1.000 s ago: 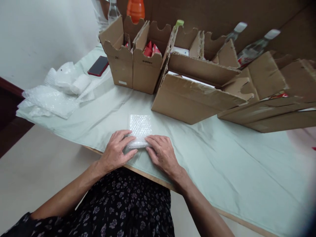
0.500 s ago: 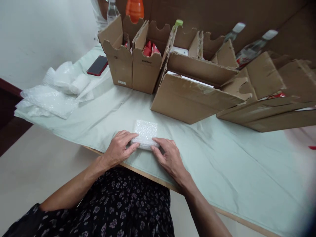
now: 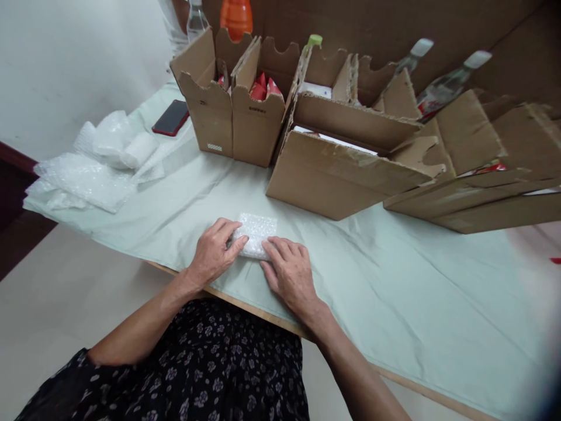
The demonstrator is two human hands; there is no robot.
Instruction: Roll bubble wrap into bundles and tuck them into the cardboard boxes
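Observation:
A small folded piece of bubble wrap (image 3: 256, 233) lies near the front edge of the cloth-covered table. My left hand (image 3: 215, 248) grips its left side, thumb on top and fingers along the far left edge. On the right, my right hand (image 3: 288, 268) is closed over the near right corner, with fingertips pressing on the top. Whether anything is wrapped inside cannot be made out.
A pile of bubble wrap (image 3: 105, 158) lies at the left, near a dark phone with a red edge (image 3: 171, 118). Several cardboard boxes (image 3: 342, 181) stand along the back, holding red packets and other goods. Bottles (image 3: 456, 82) rise behind them.
Both hands have shifted on the bubble wrap, the left thumb and right fingers moving further over its top. The near part now looks folded further over, away from me.

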